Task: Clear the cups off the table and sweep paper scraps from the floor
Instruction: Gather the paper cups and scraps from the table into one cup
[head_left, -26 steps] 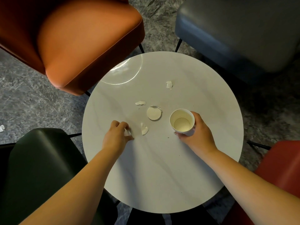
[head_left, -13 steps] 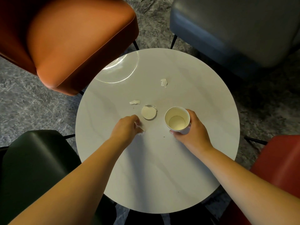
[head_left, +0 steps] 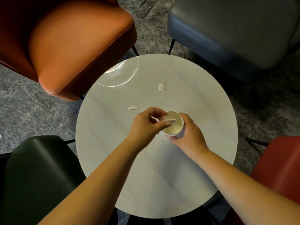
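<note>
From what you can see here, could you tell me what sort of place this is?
Probably a lounge or café seating corner: a small round marble-look table ringed by upholstered chairs, an orange one and a grey one, on a grey patterned floor.

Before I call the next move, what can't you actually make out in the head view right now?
- Round disc: not seen; the left hand covers that patch of the table.
- Cup contents: partly hidden by the left fingers and the scrap they pinch over its rim.
- Cup's outer wall: wrapped by the right hand.
- Floor scraps: only a white speck, cut off at the left edge.
</note>
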`<state>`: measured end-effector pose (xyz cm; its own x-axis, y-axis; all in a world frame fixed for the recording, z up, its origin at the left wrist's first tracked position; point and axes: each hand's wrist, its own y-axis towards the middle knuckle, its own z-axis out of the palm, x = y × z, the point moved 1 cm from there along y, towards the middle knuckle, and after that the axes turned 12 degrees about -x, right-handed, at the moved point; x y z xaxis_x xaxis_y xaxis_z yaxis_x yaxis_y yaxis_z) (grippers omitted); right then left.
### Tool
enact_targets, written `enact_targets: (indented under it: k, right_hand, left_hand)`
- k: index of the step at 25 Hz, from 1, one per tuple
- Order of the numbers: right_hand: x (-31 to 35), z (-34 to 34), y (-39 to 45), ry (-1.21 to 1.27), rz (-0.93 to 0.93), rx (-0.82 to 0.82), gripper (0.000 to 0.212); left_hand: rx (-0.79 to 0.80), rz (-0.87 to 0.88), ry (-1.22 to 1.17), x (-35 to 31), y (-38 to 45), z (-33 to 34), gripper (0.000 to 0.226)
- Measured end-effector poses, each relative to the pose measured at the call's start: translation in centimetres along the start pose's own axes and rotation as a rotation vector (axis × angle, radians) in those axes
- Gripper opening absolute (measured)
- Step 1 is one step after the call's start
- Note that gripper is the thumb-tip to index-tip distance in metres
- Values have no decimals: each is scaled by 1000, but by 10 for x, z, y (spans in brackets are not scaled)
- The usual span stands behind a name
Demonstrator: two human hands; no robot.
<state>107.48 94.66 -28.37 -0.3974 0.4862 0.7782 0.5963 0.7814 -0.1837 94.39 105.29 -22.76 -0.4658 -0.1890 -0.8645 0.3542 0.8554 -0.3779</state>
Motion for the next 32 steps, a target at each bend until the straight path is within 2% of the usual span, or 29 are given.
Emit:
enact_targets:
  k: [1,3,5,7,9,13,15,16,19,20,23,26,29,30,32]
  right_hand:
    - [0,-1,0,6,4,-10,72]
    - [-1,-5,0,22,17,-28,72]
    - [-4,-9,1,30,30,-32,72]
    - [-5,-10,2,35,40,-29,73]
    - [-7,-11,2,43,48,-39,73]
    - [-10,-12,4,42,51,-40,74]
    - [-10,-12,5,46,55,-37,73]
    - [-9,-13,5,51,56,-41,73]
    - [-8,-13,7,63,60,-53,73]
    - [-7,-13,8,62,59,-50,73]
    - [-7,-13,8,44,51,-50,73]
    - [-12,-16,8,42,53,-69,73]
    - [-16,-21,8,46,61,-96,73]
    - [-17,-22,8,54,64,-103,73]
    - [-18,-23,9,68,71,-111,73]
  left_hand:
    - [5,-34,-79,2,4,-3,24]
    - [-140,-106,-123,15,15,-15,26]
    - [-278,-95,229,31,31,-23,30]
    - [-201,-16,643,41,42,-21,49]
    - [-114,60,806,46,48,-10,55]
    - [-144,2,784,49,54,-6,31]
    - [-207,-24,652,45,51,-10,7]
    - [-269,-24,582,42,49,-12,5]
    - [-399,19,503,33,40,-16,9]
    - [-370,48,543,34,35,-14,6]
    - [-217,59,669,43,29,0,27]
    - [-250,89,602,36,50,22,40]
    - [-164,142,671,24,75,45,60]
    - [-130,157,725,22,80,51,61]
    - [-79,159,790,22,85,55,48]
